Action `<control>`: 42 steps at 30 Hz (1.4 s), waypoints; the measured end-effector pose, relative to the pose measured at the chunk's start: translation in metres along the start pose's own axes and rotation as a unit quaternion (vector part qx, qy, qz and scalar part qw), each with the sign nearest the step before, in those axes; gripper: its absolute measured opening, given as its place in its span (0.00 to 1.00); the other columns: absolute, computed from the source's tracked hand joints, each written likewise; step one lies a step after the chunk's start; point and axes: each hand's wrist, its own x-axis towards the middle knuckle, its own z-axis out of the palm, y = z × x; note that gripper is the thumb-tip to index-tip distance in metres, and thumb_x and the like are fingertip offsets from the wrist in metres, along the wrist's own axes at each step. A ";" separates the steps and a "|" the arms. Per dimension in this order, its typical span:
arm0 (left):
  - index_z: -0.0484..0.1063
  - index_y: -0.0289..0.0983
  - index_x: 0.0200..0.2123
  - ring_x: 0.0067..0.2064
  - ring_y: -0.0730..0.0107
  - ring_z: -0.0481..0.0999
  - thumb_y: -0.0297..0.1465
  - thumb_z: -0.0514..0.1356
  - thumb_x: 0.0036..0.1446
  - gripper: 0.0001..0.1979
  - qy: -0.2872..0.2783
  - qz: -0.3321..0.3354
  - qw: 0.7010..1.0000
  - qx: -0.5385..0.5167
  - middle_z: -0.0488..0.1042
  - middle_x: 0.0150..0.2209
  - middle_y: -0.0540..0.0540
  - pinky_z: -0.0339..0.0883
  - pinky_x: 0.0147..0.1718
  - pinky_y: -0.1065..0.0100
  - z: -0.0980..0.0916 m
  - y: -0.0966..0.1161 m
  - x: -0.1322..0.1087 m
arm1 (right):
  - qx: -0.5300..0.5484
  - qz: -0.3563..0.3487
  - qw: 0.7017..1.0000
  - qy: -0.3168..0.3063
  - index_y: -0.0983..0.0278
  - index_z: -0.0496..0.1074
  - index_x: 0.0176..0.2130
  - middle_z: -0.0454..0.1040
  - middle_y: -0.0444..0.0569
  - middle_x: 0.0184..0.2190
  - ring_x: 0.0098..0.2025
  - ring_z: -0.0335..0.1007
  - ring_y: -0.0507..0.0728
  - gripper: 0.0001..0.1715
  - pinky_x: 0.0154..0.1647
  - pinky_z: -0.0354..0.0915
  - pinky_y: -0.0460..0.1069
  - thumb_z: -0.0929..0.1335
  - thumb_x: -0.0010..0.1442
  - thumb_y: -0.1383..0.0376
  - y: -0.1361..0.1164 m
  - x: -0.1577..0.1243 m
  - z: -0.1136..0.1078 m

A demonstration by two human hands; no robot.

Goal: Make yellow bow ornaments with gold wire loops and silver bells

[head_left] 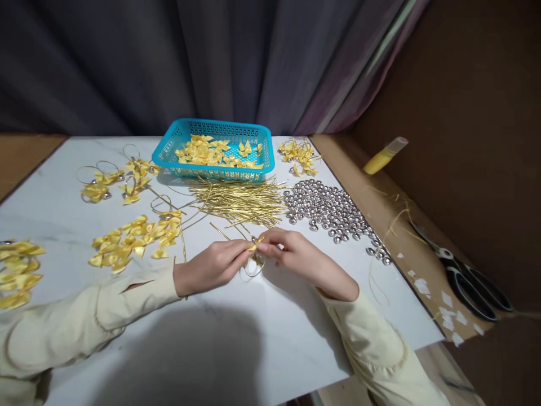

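My left hand (224, 260) and my right hand (293, 254) meet over the middle of the white board, fingertips pinched together. Between them is a small yellow ribbon flower (253, 247), mostly covered by the fingers. A gold cord loop (255, 274) hangs below it, and a silver bead seems to show just above. Beyond my hands lies a heap of gold cords (240, 202). Silver bells or beads (325, 206) are spread to the right of the cords. Left of my left hand lie loose yellow ribbon flowers (135, 239).
A blue basket (213, 170) of ribbon flowers stands at the back. Looped flowers with beads (96, 190) lie at the left, more flowers (298, 152) at the back right. Black-handled scissors (471, 287), paper scraps (422, 286) and a yellow-filled tube (384, 156) are at the right.
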 end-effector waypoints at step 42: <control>0.73 0.34 0.36 0.33 0.69 0.70 0.29 0.52 0.62 0.10 0.088 -0.052 0.993 -0.051 0.75 0.30 0.45 0.65 0.34 0.68 -0.003 -0.013 0.003 | 0.014 -0.081 0.993 0.090 0.65 0.63 0.33 0.71 0.46 0.24 0.24 0.64 0.50 0.07 0.28 0.61 0.45 0.58 0.62 0.69 0.009 0.008 0.011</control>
